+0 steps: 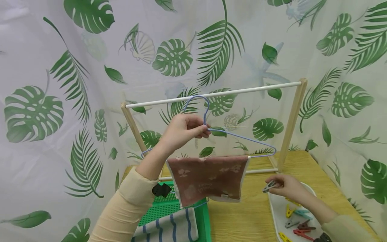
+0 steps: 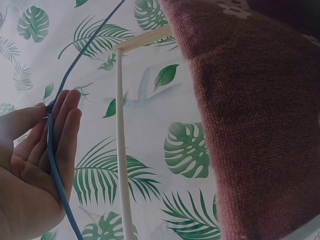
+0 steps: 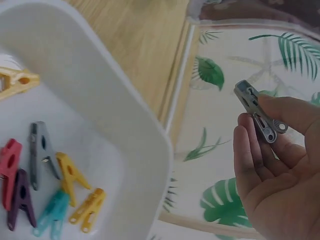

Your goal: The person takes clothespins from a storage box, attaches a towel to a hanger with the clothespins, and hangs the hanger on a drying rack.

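My left hand (image 1: 188,127) pinches a blue wire hanger (image 1: 242,137) just below its hook, which overlaps the rack's white top rail in the head view. Over the hanger's lower bar hangs a reddish-brown towel (image 1: 208,179) with pale flower prints and white edges. In the left wrist view the thumb and fingertips meet on the hanger wire (image 2: 59,185), and the towel (image 2: 255,110) fills the right side. My right hand (image 1: 285,186) pinches a grey clothespin (image 3: 255,110) between thumb and fingers, above the edge of a white tray (image 3: 125,120).
A drying rack with a white rail (image 1: 242,90) and wooden legs (image 1: 291,124) stands on the wooden table (image 1: 242,215). Several coloured clothespins (image 1: 303,233) lie in the tray at right. A green basket (image 1: 205,222) below the towel holds a blue-striped white cloth (image 1: 169,227).
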Motion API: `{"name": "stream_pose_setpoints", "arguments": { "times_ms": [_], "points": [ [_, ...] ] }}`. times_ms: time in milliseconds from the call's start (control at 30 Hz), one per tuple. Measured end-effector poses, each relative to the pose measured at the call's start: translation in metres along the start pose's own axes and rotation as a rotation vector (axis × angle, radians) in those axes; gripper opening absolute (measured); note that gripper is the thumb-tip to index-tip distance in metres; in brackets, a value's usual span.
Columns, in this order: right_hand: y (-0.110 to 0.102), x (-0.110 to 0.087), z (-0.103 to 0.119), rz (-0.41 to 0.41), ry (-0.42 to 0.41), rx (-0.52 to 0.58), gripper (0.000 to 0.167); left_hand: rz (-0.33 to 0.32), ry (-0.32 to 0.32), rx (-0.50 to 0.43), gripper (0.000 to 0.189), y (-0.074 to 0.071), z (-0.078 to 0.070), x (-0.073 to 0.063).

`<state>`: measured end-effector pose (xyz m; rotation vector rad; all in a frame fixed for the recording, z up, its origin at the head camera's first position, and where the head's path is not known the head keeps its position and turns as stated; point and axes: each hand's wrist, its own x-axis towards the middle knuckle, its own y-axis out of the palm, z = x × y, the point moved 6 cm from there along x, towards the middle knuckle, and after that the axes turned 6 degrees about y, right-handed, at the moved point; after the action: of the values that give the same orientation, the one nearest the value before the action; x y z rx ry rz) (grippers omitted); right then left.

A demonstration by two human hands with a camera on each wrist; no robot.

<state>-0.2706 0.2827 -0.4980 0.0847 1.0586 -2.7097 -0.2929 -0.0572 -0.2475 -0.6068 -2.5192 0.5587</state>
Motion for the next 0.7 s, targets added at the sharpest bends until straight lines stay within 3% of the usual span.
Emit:
{"name": "stream_pose_setpoints", "arguments": {
  "times_ms": [400, 700],
  "points": [
    [-0.018, -0.017, 0.057, -0.031, -0.181, -0.008, 0.04, 0.027, 0.013, 0.027, 0.016, 0.005, 0.005, 0.002],
    [-0.026, -0.027, 0.081, -0.083, -0.19, 0.034, 0.037, 0.019, 0.011, 0.011, 0.017, 0.006, 0.008, 0.001]
  ]
}}
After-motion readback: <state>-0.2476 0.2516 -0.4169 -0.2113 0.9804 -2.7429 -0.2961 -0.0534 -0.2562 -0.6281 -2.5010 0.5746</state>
